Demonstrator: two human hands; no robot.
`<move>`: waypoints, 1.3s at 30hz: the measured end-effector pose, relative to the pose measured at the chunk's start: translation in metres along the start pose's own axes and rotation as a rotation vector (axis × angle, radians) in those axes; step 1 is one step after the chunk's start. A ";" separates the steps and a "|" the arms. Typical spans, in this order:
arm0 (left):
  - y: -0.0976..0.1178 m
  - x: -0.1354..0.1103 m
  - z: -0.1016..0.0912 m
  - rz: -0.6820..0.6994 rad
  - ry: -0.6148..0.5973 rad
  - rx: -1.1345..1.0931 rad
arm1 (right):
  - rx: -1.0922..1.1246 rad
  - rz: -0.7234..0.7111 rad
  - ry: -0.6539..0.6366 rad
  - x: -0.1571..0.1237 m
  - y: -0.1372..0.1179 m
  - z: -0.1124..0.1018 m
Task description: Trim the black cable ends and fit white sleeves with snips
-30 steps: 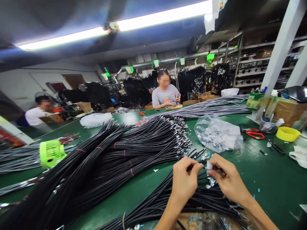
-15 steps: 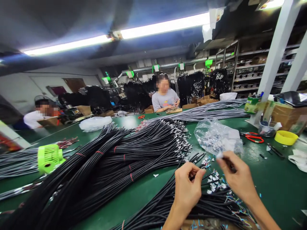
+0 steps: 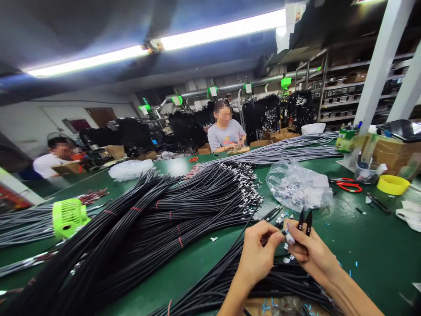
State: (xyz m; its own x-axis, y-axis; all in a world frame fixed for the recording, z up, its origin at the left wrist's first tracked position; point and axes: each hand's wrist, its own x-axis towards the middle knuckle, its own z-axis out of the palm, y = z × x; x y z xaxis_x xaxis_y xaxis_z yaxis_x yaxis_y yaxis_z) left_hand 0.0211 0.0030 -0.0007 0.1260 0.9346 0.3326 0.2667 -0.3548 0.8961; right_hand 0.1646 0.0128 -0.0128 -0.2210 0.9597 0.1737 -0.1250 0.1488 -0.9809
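My left hand [image 3: 258, 254] is closed in a pinch on the end of a black cable [image 3: 230, 267] just above the green table [image 3: 197, 259]. My right hand [image 3: 311, 252] is closed around small black snips [image 3: 304, 219], whose two tips point up, and its fingertips also pinch a small white piece [image 3: 289, 238] right against the cable end. Both hands meet over a bundle of black cables [image 3: 279, 281] at the near edge. Small white and blue scraps lie around them.
A large pile of black cables [image 3: 158, 219] fills the left and middle. A clear plastic bag [image 3: 297, 186] lies behind my hands. Red scissors [image 3: 348, 185], a yellow bowl [image 3: 391, 184], a green fan [image 3: 67, 215] and grey cables [image 3: 289, 151] also lie here. Two other people sit across the table.
My right hand swung out toward the plastic bag, then came back to the left hand with a white piece. The snips' tips now stick up.
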 end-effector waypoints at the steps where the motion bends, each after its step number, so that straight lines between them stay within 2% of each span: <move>1: 0.000 -0.001 0.001 0.008 0.004 0.013 | -0.035 -0.035 0.018 -0.001 0.000 0.000; 4: 0.000 -0.005 0.007 0.061 0.091 0.120 | -0.318 -0.320 0.162 -0.001 -0.003 -0.001; 5: 0.000 -0.006 0.009 0.073 0.119 0.151 | -0.394 -0.395 0.216 -0.001 -0.004 -0.002; 6: 0.000 -0.006 0.010 0.077 0.136 0.162 | -0.411 -0.411 0.240 -0.001 -0.004 -0.002; 7: 0.000 -0.006 0.011 0.069 0.140 0.150 | -0.332 -0.351 0.240 -0.001 -0.004 -0.002; 10: -0.001 -0.004 0.010 0.011 0.084 0.032 | 0.097 -0.009 0.148 0.000 -0.003 0.001; 12: 0.000 -0.004 0.009 -0.005 0.041 -0.033 | 0.261 0.112 0.129 0.001 -0.002 0.004; 15: 0.001 -0.006 0.008 0.027 0.048 -0.064 | 0.288 0.125 0.168 0.001 -0.003 0.009; 18: 0.002 -0.008 0.008 0.056 0.082 -0.063 | 0.292 0.103 0.225 0.002 -0.006 0.004; 23: 0.002 -0.008 0.003 0.029 0.145 -0.052 | 0.231 -0.065 0.446 0.010 -0.010 -0.018; 25: 0.002 -0.007 0.002 0.023 0.140 -0.061 | 0.172 -0.059 0.427 0.010 -0.009 -0.020; 27: 0.002 -0.007 0.002 0.028 0.118 -0.058 | 0.044 -0.064 0.320 0.008 -0.006 -0.014; 28: 0.001 -0.007 0.002 0.029 0.112 -0.043 | -0.080 -0.112 0.264 0.006 -0.004 -0.011; 30: 0.001 -0.006 0.004 0.024 0.109 0.006 | -0.412 -0.325 0.204 0.002 0.000 -0.005; 32: 0.000 -0.005 0.007 0.006 0.114 0.053 | -0.734 -0.589 0.204 -0.001 0.003 -0.005; 34: 0.000 -0.005 0.009 -0.014 0.105 0.073 | -0.914 -0.744 0.241 -0.002 0.003 -0.015; 36: 0.001 -0.005 0.011 -0.032 0.100 0.070 | -1.020 -0.761 0.431 0.000 -0.001 -0.030; 38: 0.002 -0.005 0.010 -0.055 0.115 0.055 | -1.009 -0.681 0.833 0.002 -0.006 -0.043; 39: 0.002 -0.005 0.010 -0.065 0.129 0.043 | -0.951 -0.625 0.993 0.002 -0.008 -0.046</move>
State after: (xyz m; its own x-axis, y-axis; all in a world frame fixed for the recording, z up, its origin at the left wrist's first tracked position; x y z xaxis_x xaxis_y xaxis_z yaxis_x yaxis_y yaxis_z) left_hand 0.0305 -0.0025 -0.0030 -0.0161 0.9500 0.3117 0.3112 -0.2915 0.9046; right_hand 0.2099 0.0249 -0.0087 0.4029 0.3944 0.8259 0.7914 0.3032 -0.5308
